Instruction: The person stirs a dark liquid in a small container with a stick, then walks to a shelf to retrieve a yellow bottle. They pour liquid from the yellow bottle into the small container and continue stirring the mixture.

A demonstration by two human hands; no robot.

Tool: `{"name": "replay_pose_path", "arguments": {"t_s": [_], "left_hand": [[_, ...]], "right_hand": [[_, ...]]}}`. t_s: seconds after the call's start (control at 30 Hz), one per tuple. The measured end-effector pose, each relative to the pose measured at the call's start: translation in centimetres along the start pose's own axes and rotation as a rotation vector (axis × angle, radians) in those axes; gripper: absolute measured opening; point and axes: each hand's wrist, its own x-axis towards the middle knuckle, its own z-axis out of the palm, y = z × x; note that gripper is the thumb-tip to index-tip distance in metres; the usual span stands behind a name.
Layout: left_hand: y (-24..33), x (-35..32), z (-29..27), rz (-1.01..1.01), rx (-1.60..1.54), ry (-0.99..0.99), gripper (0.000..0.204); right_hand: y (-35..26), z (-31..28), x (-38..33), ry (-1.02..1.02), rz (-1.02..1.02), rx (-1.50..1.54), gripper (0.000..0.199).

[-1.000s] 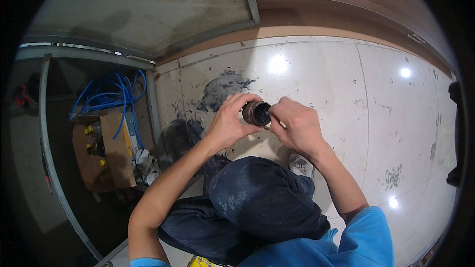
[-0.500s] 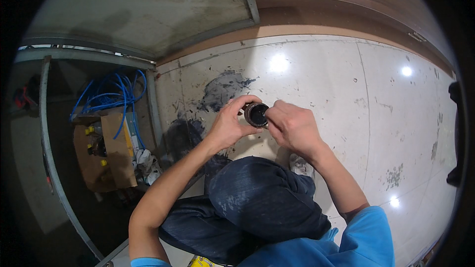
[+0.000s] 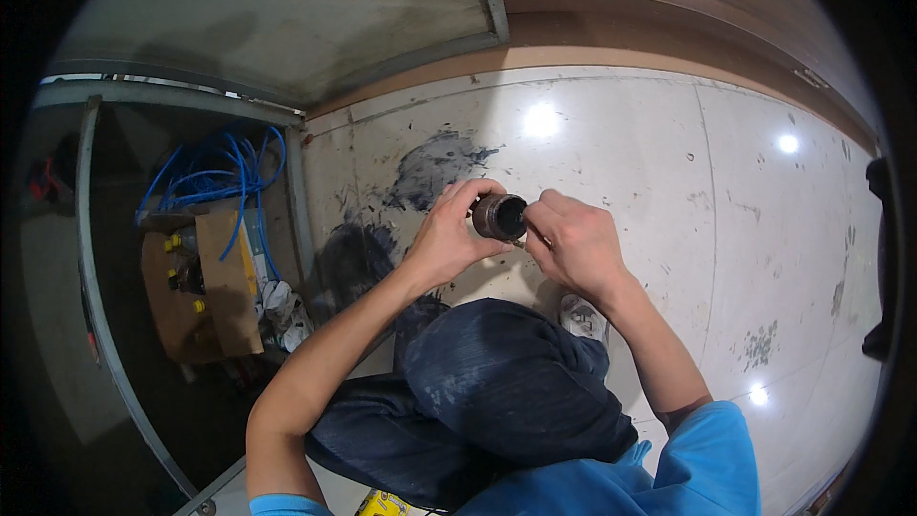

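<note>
Pot, small, round and dark, is held up over the floor in the head view, between the two hands and just past the bent knee. The left hand has it: the fingers curl around the far side and the thumb sits on the near side, maybe so it will not wobble. The pot is tipped, with its open mouth facing right, toward the right hand, which looks like an easy way to reach it. The right hand's fingers are bent in close at the rim, but I cannot tell if they pinch something, because the hand hides it. The left forearm slants up from the lower left, its elbow bent outward. The right forearm leans in from the lower right, with the back of the hand up.
</note>
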Motion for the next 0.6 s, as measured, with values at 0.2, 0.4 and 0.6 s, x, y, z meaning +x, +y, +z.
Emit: {"name": "replay_pose_path", "arguments": {"t_s": [0.2, 0.4, 0.6], "left_hand": [[0.42, 0.02, -0.37, 0.017, 0.071, -0.007, 0.071], [0.34, 0.05, -0.29, -0.010, 0.063, -0.019, 0.071], [-0.06, 0.12, -0.22, 0.017, 0.082, -0.028, 0.072]], "right_hand": [[0.50, 0.19, -0.04, 0.067, 0.022, 0.007, 0.007], [0.76, 0.47, -0.39, 0.064, 0.063, 0.087, 0.009], [0.86, 0.59, -0.45, 0.068, 0.060, 0.143, 0.010]]}}
